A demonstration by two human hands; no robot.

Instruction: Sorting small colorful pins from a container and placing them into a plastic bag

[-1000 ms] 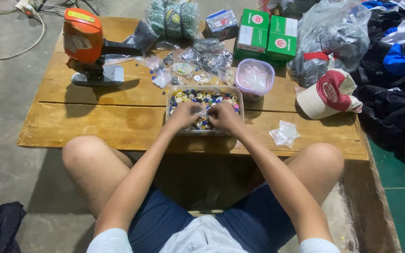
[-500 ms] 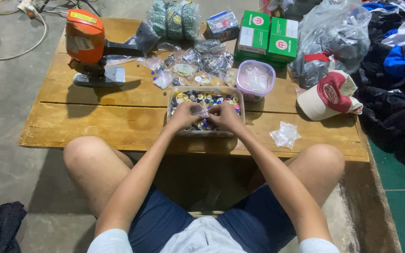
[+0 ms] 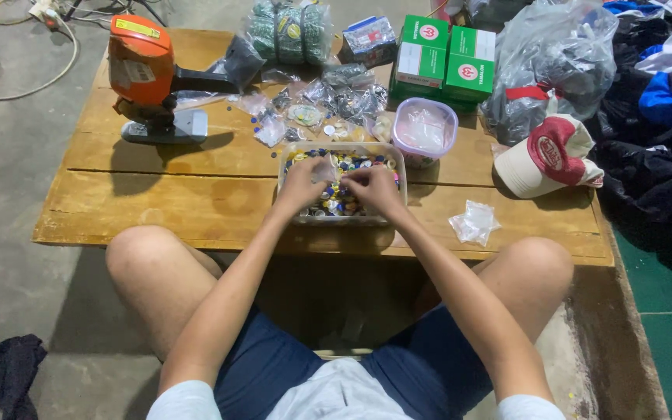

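Head view, tray: clear rectangular tub [image 3: 398,159] near the front edge of the wooden tabletop [image 3: 157,206], filled with small multicoloured buttons [image 3: 336,204].
Left hand [image 3: 302,183]: inside the tub, fingers curled over the buttons; what it pinches cannot be told.
Right hand [image 3: 375,189]: inside the tub beside the left, fingers bent; hold unclear.
Second container: round clear tub with pink lid [image 3: 424,128], just behind the tray's right corner; contents unreadable.
Back edge: green boxes [image 3: 445,58], small plastic bags [image 3: 336,101].
Open room: bare wood at front-left corner.
Cut off: large grey bag [image 3: 554,62], contents blurred.
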